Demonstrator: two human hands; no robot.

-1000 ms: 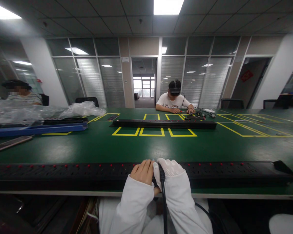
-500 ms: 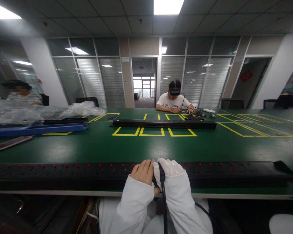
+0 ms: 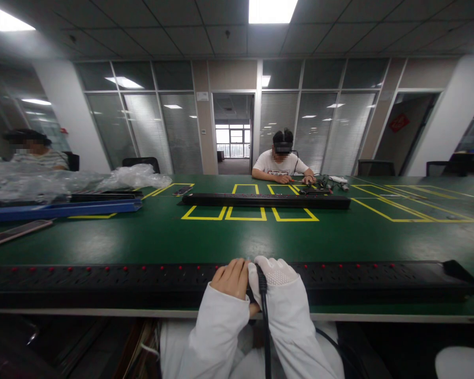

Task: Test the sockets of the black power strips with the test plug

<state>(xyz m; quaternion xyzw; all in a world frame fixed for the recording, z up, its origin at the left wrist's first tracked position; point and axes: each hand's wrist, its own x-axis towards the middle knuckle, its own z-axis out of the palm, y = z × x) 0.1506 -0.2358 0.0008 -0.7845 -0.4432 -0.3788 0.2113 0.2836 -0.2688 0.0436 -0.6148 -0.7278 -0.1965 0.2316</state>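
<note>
A long black power strip with a row of red dots lies along the near edge of the table. My bare left hand is closed over it at the middle, fingers together on top and the thumb lower down. Right beside it my right hand, in a white glove with a dotted grip, is closed around the end of a black power cord. Its thick sleeve shows between thumb and fingers, and the cord hangs toward my lap. The plug end is hidden under the glove.
A second power strip lies across the green table, near yellow tape outlines. On the left are a blue channel, a phone and clear plastic wrapping. A co-worker sits opposite, handling cables; another person sits far left.
</note>
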